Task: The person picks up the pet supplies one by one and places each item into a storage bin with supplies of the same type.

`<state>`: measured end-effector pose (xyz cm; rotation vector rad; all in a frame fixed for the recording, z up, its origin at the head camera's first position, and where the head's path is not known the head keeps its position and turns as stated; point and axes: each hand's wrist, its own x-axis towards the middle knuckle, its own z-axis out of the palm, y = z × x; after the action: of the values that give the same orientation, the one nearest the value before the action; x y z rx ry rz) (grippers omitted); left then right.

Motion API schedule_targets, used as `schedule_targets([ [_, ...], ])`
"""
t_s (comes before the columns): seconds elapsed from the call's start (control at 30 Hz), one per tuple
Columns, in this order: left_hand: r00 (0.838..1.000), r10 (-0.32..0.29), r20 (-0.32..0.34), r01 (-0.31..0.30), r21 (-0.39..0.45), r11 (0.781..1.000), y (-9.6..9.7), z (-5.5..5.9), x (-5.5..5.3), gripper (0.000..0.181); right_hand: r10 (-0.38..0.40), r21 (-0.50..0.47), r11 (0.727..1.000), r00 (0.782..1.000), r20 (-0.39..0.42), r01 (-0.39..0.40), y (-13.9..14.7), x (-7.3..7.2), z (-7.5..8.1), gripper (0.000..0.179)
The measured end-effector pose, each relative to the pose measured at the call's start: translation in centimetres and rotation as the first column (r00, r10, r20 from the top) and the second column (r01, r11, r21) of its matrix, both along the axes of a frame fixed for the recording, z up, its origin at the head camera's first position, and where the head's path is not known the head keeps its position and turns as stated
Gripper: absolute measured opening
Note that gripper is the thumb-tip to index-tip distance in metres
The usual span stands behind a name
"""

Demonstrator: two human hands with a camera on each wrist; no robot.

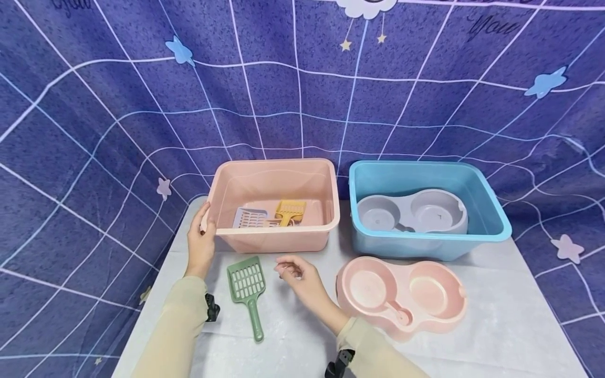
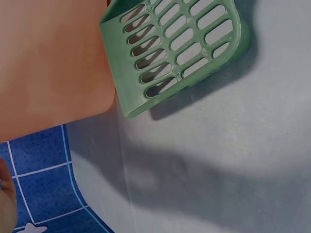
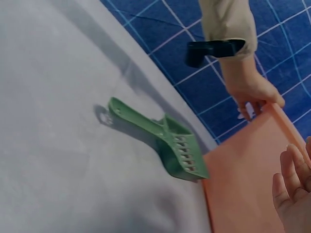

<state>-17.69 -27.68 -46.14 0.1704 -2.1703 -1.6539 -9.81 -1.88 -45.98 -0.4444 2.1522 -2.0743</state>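
Observation:
At the left front corner of the pink litter box (image 1: 279, 242), my left hand (image 1: 201, 244) grips the rim; the right wrist view shows its fingers (image 3: 249, 108) bent over the edge. My right hand (image 1: 307, 283) hovers in front of the box with loosely bent fingers and holds nothing. Between the hands a green litter scoop (image 1: 254, 315) lies on the table, its slotted head toward the box and its handle toward me. Inside the box lie a pale lilac scoop (image 1: 242, 216) and a yellow scoop (image 1: 285, 214), partly hidden by the front wall.
To the right stands a blue litter box (image 1: 411, 247) with a grey double bowl (image 1: 404, 203) inside. A pink double bowl (image 1: 402, 278) sits in front of it, beside my right forearm. A blue patterned curtain (image 1: 321, 100) hangs behind the white table (image 1: 293, 336).

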Motion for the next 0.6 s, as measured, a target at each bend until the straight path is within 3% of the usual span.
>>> schedule_targets([
  [0.6,1.0,0.001,-0.006,-0.001,-0.006,1.0,0.2,-0.1,0.0,0.042,0.0,-0.045,0.999,0.993,0.115,0.005,-2.2,0.8,-3.3,0.019],
])
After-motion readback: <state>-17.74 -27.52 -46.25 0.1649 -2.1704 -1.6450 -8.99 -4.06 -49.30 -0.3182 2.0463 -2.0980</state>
